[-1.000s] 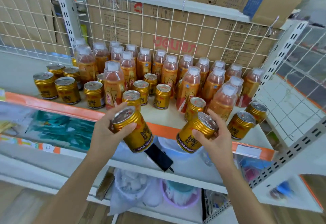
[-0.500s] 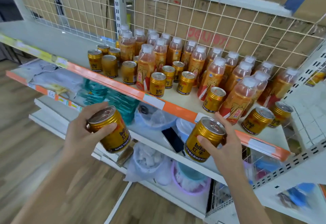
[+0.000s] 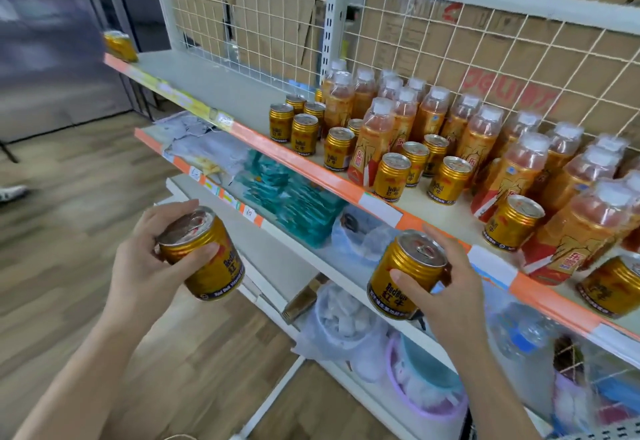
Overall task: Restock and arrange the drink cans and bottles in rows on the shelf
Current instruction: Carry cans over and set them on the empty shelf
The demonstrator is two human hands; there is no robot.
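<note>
My left hand [image 3: 145, 263] grips a gold can [image 3: 204, 256], tilted, in front of and below the shelf [image 3: 221, 90]. My right hand [image 3: 450, 287] holds a second gold can [image 3: 405, 273] upright, just below the shelf's orange front strip [image 3: 311, 169]. On the shelf's right part stand several gold cans [image 3: 391, 176] in loose rows, with several orange bottles [image 3: 375, 138] behind them. One lone gold can [image 3: 119, 45] stands at the shelf's far left end. The left stretch of the shelf is bare.
A wire grid back [image 3: 263, 20] with cardboard behind closes the shelf. Lower shelves hold teal packets [image 3: 287, 197], plastic bags [image 3: 343, 322], a purple basin [image 3: 426, 394] and a water bottle [image 3: 519, 332]. Wooden floor [image 3: 69, 232] lies to the left.
The view has swung left, so the shelf's bare left stretch and a lone can at its end show. Both hands keep their cans, held lower and away from the shelf.
</note>
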